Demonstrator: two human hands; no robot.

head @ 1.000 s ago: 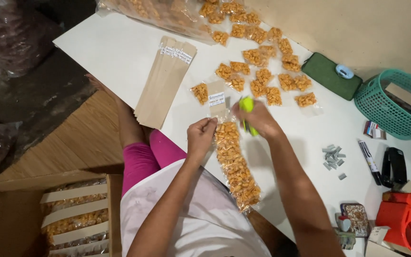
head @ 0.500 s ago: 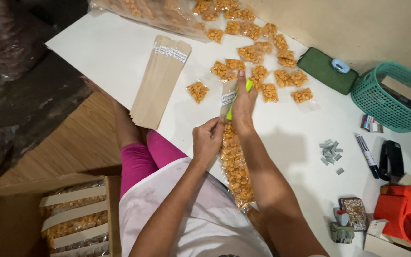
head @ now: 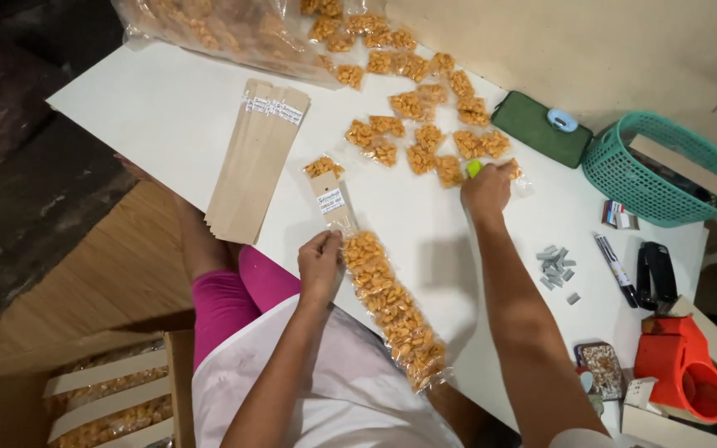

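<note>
Lime-green stapler (head: 474,168): you are carrying it in your right hand (head: 485,189), which a moment ago was sitting on the card header of the strip and is now reaching out toward one o'clock, into the small snack packets (head: 421,158).
Meaning of the change: the header seems fastened, and you are going for the next loose packet, as far as I can judge.
Right grip: your fingers are curling shut around the stapler body, with only its green tip showing; your knuckles are touching or just beside the packet (head: 511,170) at the near end of the scatter, and I cannot tell which.
Left grip: your left hand (head: 319,264) is pinching thumb and fingers together on the top of the long strip of orange snacks (head: 392,305), right where the brown card header (head: 331,203) is joining it.
Strip: it is lying on the white worktop (head: 168,108), running from the header at eleven o'clock down to five o'clock, its tail hanging past the near edge.
Nearby: the stack of brown card headers (head: 251,162) is lying at ten o'clock of your left hand, well apart.
</note>
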